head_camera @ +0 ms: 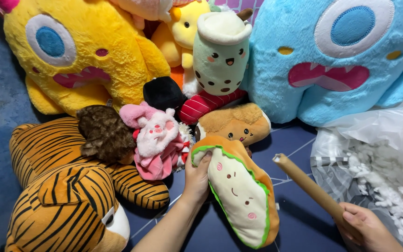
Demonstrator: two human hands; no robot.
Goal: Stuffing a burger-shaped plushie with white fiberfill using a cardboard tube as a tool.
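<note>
1. Your left hand [197,175] is grasping the taco plush toy [239,191]. Your fingers wrap over its top left corner, at the green edge. The toy lies on the dark blue floor [299,224], slanting down and to the right of that hand.
2. Your right hand [367,228] is clenched around the low end of a brown cardboard tube [306,184]. The tube points up and to the left, and its open tip sits just beside the right edge of the taco toy, not touching it.
3. Keep your left grip firm but soft, I think. The toy is squishy and can slide or fold if you pinch only the edge.
4. Hold the tube steady near its end like now. A long tube can wobble at the tip, so small wrist moves matter.
5. Above your left hand the room is tight. A toast plush [234,123] touches the top of the taco toy, and a pink pig plush [157,140] sits just to the left of your fingers.
6. Further left is a big tiger plush [66,186], near your left arm.
7. To the right of your right hand lies a clear plastic bag of white stuffing [378,168]. It is close, so a wide swing of the tube could bump it.
8. The best open room is the bare floor between your two hands and below the taco toy.
</note>
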